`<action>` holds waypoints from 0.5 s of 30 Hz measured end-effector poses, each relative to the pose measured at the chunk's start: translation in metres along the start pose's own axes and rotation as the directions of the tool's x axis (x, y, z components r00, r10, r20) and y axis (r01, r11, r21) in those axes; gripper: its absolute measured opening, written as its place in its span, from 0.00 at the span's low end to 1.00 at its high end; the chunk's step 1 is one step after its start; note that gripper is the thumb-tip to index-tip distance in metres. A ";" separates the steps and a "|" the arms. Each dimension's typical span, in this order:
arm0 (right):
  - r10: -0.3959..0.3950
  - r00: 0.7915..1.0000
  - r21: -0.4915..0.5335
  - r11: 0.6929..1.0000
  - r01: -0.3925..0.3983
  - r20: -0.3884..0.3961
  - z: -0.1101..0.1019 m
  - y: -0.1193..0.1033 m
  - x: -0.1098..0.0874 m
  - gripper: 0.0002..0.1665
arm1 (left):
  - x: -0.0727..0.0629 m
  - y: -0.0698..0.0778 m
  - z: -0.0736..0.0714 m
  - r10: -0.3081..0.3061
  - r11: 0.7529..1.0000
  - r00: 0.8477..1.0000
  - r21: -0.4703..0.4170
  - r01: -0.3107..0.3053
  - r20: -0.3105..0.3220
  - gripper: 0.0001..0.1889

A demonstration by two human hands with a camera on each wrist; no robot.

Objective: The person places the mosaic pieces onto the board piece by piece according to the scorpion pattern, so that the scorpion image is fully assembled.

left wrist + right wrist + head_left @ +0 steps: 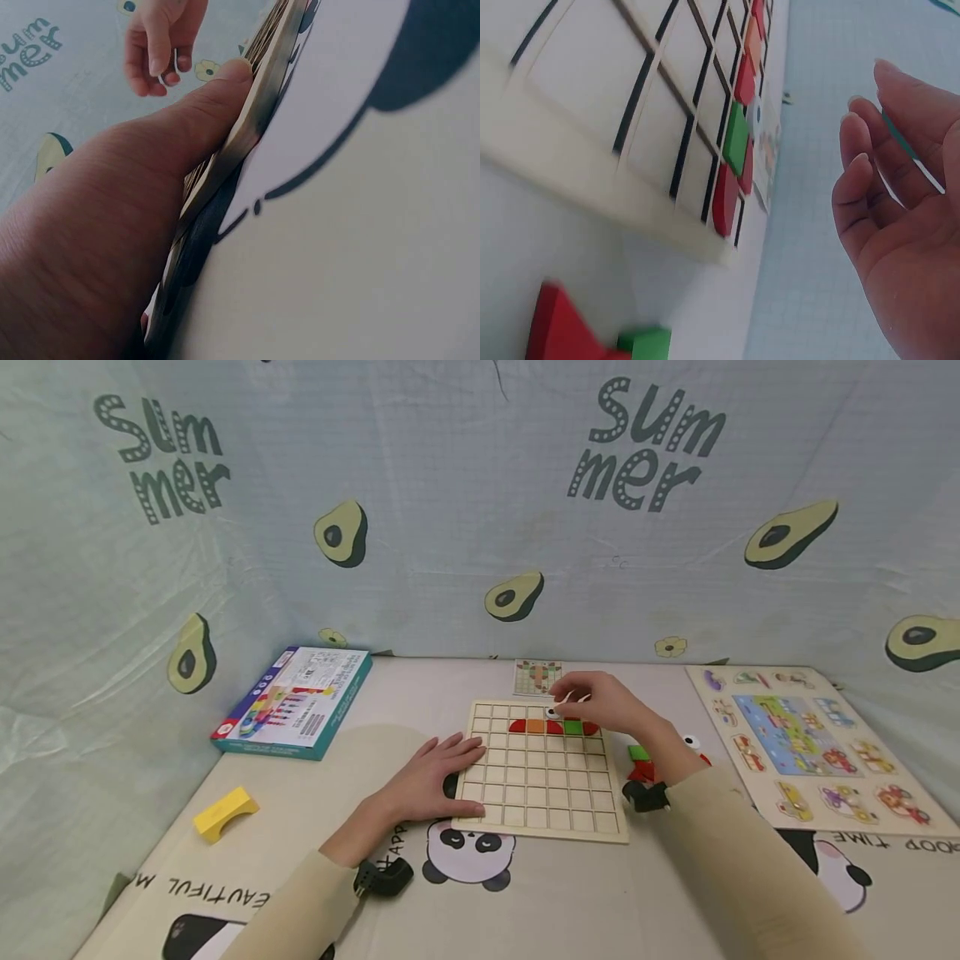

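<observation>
A wooden grid board (pixel 536 789) lies in the middle of the table. My left hand (pixel 431 781) rests along its left edge with spread fingers, the thumb (pixel 225 75) touching the rim. Near the top of the grid is a row of red (pixel 517 726), orange (pixel 535 726) and green (pixel 573 727) tiles; a white eye tile (pixel 552 712) sits above that row. Over the board's far edge, close to the eye tile, hovers my right hand (pixel 603 702). In the right wrist view its fingers are loosely bent, with no tile visible between them.
Behind the board lies a small pattern card (pixel 534 675). Loose green (pixel 637 752) and red (pixel 642 772) tiles lie to its right, partly behind my right arm. Farther right is a picture puzzle board (pixel 738 747). A toy box (pixel 300 702) and yellow arch block (pixel 225 812) are left.
</observation>
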State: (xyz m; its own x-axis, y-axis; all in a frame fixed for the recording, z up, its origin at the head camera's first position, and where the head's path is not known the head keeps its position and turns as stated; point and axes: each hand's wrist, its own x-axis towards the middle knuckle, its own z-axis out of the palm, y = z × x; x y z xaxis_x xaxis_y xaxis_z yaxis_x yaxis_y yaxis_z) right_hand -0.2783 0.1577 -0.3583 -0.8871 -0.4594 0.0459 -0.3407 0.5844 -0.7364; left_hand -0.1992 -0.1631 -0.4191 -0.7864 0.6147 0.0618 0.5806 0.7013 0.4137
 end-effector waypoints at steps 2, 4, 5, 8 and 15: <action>0.014 1.000 -0.005 1.000 -0.014 -0.015 -0.005 0.003 -0.005 0.18 | 0.001 0.000 0.000 0.000 1.000 1.000 0.001 0.000 0.000 0.48; 0.018 1.000 -0.017 1.000 -0.019 -0.024 -0.010 0.008 -0.011 0.18 | 0.001 0.000 0.000 -0.002 1.000 1.000 0.001 0.002 0.001 0.48; 0.020 0.999 -0.026 0.999 -0.020 -0.028 -0.013 0.010 -0.014 0.18 | 0.001 0.000 0.000 -0.002 1.000 1.000 0.004 0.002 0.002 0.48; 0.021 0.999 -0.049 0.999 -0.023 -0.035 -0.021 0.020 -0.023 0.18 | 0.001 0.000 0.000 -0.007 1.000 1.000 0.002 0.007 0.004 0.48; 0.038 0.998 -0.077 0.996 -0.042 -0.045 -0.042 0.046 -0.045 0.19 | 0.001 0.000 -0.001 -0.006 1.000 1.000 -0.001 0.006 0.008 0.48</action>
State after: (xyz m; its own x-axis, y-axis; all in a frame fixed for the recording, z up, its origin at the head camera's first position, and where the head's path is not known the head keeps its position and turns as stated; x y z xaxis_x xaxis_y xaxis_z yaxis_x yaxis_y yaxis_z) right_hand -0.2673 0.2329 -0.3657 -0.9126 -0.4061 0.0482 -0.3265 0.6528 -0.6835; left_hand -0.2002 -0.1625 -0.4178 -0.7882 0.6133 0.0517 0.5756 0.7048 0.4147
